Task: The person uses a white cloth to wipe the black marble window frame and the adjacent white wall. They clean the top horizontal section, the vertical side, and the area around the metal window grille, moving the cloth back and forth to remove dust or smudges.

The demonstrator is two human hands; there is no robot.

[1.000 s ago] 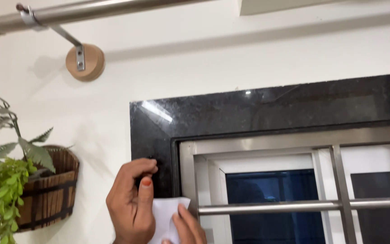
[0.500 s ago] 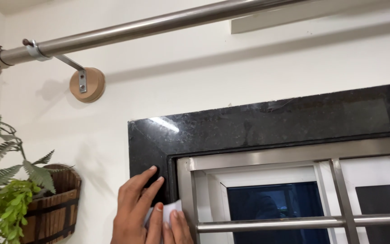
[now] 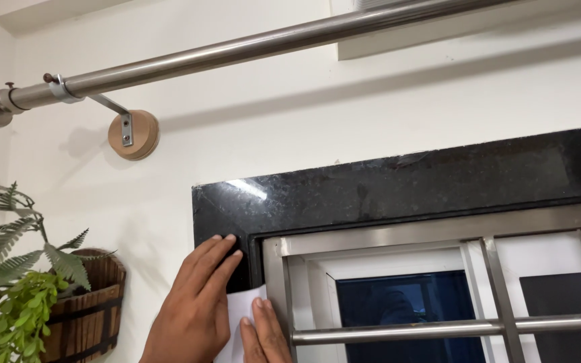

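Your left hand (image 3: 196, 309) lies flat against the black stone frame (image 3: 384, 195) at its upper left corner, fingers straight and together, the fingertips (image 3: 226, 240) just below the frame's top band. It is spread open and grips nothing; the palm presses on the left edge of a white sheet (image 3: 242, 316).

Your right hand (image 3: 263, 336) comes up from the bottom edge, only its fingers in view. They too are laid out flat, resting on the lower right part of the sheet, just beside the steel window frame (image 3: 277, 296). This hand does not close around anything either.

The sheet sits between your two hands, against the left upright of the stone frame, touching the inner steel edge. Only a small patch of it shows; the rest is hidden under your hands and runs off the picture.

To the right, steel bars (image 3: 452, 328) cross the window, one horizontal and several upright, with dark glass (image 3: 405, 302) behind them.

Above, a steel curtain rod (image 3: 270, 44) runs slanting across the white wall (image 3: 290, 128), held by a bracket on a round wooden mount (image 3: 133, 134). At the left, well apart from your hands, a green fern (image 3: 8, 282) stands in a wooden wall basket (image 3: 89, 316).
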